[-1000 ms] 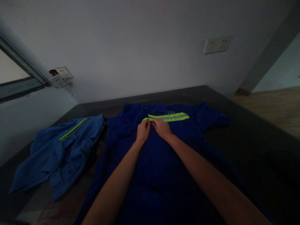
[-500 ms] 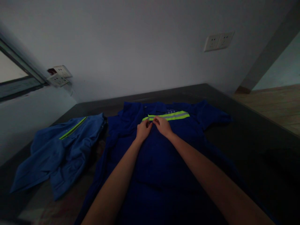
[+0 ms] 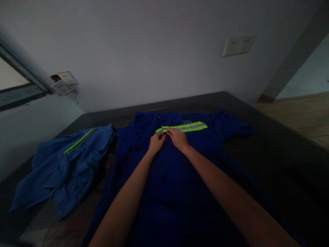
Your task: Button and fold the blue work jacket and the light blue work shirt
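A dark blue work jacket (image 3: 177, 178) lies spread out, front side up, with its collar toward the wall. A yellow-green and grey reflective strip (image 3: 191, 127) crosses its chest, and small white lettering shows above the strip. My left hand (image 3: 156, 142) is closed in a pinch at the jacket's front opening, just below the strip. Close beside it, my right hand (image 3: 178, 138) pinches the other edge of the opening. The fingertips nearly meet; whatever small part lies between them, such as a fastener, is too dark and small to make out.
A lighter blue garment (image 3: 66, 164) with a yellow-green strip lies crumpled at the left on the dark tabletop (image 3: 246, 164). The wall behind carries a double socket (image 3: 239, 45) at the right and more sockets (image 3: 64, 82) at the left, near a window frame (image 3: 23, 92).
My fingertips have shifted very slightly at the jacket's opening, with a small gap now showing between the hands. The garments lie as before; the view has moved a touch.
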`<state>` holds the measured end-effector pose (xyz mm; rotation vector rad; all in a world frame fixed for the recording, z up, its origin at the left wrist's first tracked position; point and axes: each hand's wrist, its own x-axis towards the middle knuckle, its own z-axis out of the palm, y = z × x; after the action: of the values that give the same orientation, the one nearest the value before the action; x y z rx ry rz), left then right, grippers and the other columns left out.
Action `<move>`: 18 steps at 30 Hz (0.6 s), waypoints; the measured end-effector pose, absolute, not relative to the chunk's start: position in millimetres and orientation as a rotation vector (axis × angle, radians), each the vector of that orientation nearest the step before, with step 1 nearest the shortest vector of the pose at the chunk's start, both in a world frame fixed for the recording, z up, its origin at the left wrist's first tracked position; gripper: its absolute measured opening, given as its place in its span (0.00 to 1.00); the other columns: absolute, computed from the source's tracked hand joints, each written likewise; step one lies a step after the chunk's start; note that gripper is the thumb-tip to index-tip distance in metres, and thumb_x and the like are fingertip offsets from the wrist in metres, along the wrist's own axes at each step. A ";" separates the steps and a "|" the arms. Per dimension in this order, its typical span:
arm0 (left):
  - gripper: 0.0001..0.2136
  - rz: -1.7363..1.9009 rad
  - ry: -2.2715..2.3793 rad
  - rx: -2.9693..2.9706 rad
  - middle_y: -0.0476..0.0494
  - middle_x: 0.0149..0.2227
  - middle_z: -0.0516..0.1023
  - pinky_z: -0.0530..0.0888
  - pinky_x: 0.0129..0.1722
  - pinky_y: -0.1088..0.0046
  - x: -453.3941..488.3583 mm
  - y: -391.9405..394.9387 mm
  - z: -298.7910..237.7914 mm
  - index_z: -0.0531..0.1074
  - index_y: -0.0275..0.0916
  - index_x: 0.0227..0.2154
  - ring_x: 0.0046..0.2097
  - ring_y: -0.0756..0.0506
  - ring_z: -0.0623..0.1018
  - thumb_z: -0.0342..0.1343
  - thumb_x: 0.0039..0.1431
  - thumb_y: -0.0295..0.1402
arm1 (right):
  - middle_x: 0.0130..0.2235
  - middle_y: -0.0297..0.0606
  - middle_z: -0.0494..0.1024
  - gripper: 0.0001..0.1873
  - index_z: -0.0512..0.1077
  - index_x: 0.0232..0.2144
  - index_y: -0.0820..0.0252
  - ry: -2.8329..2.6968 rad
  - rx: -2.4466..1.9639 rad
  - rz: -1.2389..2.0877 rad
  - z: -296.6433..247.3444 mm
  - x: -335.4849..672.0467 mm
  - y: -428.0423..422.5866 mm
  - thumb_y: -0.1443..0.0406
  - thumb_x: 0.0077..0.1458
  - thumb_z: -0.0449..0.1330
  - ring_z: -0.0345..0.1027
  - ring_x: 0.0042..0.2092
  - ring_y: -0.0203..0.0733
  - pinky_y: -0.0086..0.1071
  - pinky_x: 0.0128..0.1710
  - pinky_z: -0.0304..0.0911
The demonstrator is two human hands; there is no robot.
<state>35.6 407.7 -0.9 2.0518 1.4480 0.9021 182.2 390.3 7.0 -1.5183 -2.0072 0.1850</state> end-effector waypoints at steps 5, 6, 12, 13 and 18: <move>0.11 0.957 1.410 2.053 0.52 0.22 0.66 0.60 0.27 0.77 35.0 406.5 -1.0 0.64 0.37 0.21 0.26 0.51 0.66 0.49 0.57 0.34 | 0.41 0.41 0.76 0.12 0.71 0.43 0.58 -2.095 -1.516 0.103 13.4 179.8 385.3 0.66 0.63 0.48 0.68 0.43 0.45 0.32 0.36 0.57; 0.11 0.967 1.403 2.060 0.51 0.22 0.66 0.60 0.27 0.77 34.9 406.4 -1.3 0.64 0.37 0.21 0.26 0.51 0.67 0.49 0.58 0.33 | 0.42 0.42 0.76 0.12 0.71 0.43 0.58 -2.107 -1.517 0.087 14.1 179.3 384.5 0.66 0.63 0.48 0.67 0.43 0.45 0.32 0.36 0.57; 0.10 0.990 1.380 2.214 0.49 0.23 0.68 0.61 0.29 0.75 36.7 403.1 1.1 0.64 0.38 0.23 0.27 0.49 0.68 0.48 0.60 0.31 | 0.43 0.42 0.76 0.13 0.71 0.43 0.59 -2.131 -1.513 0.038 13.7 178.5 382.4 0.67 0.63 0.47 0.67 0.45 0.47 0.33 0.37 0.59; 0.10 0.973 1.390 2.283 0.48 0.24 0.70 0.61 0.30 0.74 37.4 401.7 2.3 0.64 0.38 0.23 0.28 0.48 0.70 0.48 0.60 0.31 | 0.43 0.42 0.76 0.13 0.71 0.43 0.59 -2.131 -1.509 0.039 12.9 178.7 382.5 0.67 0.63 0.47 0.67 0.45 0.47 0.33 0.37 0.59; 0.08 0.825 1.495 2.571 0.42 0.33 0.76 0.63 0.38 0.70 41.1 393.8 6.4 0.67 0.38 0.28 0.37 0.45 0.74 0.47 0.61 0.29 | 0.40 0.43 0.77 0.12 0.72 0.40 0.60 -2.104 -1.494 0.082 6.7 180.3 386.0 0.68 0.62 0.48 0.68 0.42 0.46 0.33 0.37 0.59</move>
<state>41.1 393.8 6.4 2.5714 1.4946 0.8247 180.3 386.0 6.7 -1.4943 -2.1036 0.0818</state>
